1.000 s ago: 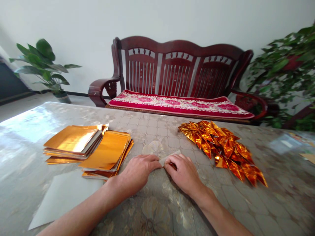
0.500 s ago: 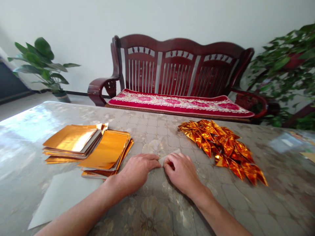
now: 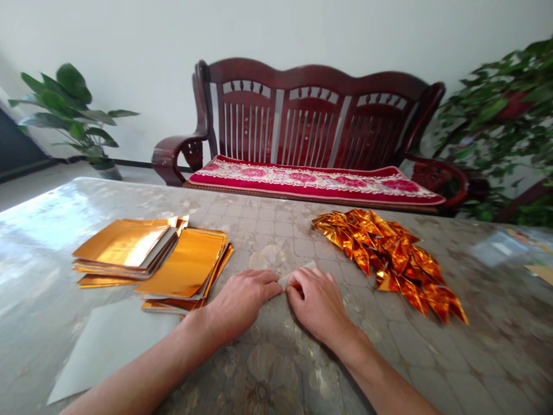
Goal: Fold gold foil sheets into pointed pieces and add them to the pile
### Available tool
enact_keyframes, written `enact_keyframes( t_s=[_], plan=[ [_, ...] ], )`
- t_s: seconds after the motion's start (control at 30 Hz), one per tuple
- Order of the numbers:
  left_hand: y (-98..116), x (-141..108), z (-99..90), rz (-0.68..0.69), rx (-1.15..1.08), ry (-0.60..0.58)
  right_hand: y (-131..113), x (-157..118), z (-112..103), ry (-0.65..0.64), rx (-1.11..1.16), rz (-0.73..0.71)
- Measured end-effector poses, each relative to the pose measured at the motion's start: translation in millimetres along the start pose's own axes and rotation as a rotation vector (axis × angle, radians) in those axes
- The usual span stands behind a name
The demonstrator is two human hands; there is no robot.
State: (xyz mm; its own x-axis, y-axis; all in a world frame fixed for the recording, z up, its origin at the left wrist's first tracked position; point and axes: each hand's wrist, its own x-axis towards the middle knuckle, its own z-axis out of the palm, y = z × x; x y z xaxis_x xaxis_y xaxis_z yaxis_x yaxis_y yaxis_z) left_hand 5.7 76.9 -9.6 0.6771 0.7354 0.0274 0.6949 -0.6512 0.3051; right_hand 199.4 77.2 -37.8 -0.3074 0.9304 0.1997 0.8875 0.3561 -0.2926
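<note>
Both your left hand (image 3: 244,302) and right hand (image 3: 317,300) sat nearly closed, fingertips pinching the pale folded foil strip (image 3: 297,272) flat against the table (image 3: 484,351).

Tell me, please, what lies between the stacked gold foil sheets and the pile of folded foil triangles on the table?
In the head view, the left hand and right hand lie there, holding a small folded pale strip on the patterned table cover.

A glossy grey tabletop (image 3: 276,233) with a mottled floral pattern carries two stacks of square gold foil sheets (image 3: 184,268) at nine o'clock, a heap of folded orange-gold foil triangles (image 3: 389,262) at two o'clock, and a flat pale grey sheet (image 3: 112,346) at seven o'clock.
</note>
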Motion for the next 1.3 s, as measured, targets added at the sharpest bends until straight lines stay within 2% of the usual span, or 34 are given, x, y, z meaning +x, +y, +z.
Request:
enact_keyframes(
  t_s=[0.37,0.57,1.3],
  plan=[
    [3.5,-2.8,4.7,0.038,0.135,0.003,-0.7,-1.0,0.1,0.013,-0.007,-0.008],
    [7.2,-1.9,10.7,0.078,0.119,-0.017,-0.7,-1.4,0.9,0.024,-0.027,-0.011],
    [6.0,-3.1,18.0,0.050,0.103,0.001,0.1,-0.3,1.0,0.023,0.007,-0.003]
  ],
)
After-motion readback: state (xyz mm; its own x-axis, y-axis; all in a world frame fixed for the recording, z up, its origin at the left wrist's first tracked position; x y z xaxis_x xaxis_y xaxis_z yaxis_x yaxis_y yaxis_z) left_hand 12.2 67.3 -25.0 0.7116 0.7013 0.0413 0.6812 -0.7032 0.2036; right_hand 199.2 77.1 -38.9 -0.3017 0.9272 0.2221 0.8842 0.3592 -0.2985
